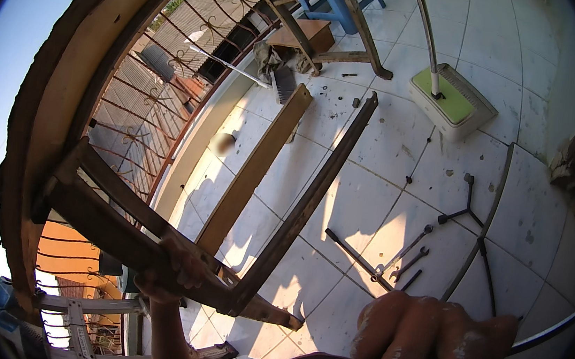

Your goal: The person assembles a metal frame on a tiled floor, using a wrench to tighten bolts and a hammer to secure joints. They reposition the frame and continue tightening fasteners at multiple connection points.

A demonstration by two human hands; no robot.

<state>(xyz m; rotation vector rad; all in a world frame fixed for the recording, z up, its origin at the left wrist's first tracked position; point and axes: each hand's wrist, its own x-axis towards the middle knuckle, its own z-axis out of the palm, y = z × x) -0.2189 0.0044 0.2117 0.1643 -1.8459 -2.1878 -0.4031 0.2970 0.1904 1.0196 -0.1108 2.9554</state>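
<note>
Frame clasped by left grip at thick beam. Right grip curled, contents unclear. Floor tiles show between frame's right edge and wrenches.

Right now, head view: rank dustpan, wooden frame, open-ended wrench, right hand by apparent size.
1. Wooden frame, stretching across much of the view
2. Right hand, close to the camera, which enlarges it
3. Dustpan, green and off-white
4. Open-ended wrench, thin and short

Frame: in left hand; spanners: on floor, just beyond right hand; three-way wrench: beyond spanners; dustpan: farther ahead of right hand
</note>
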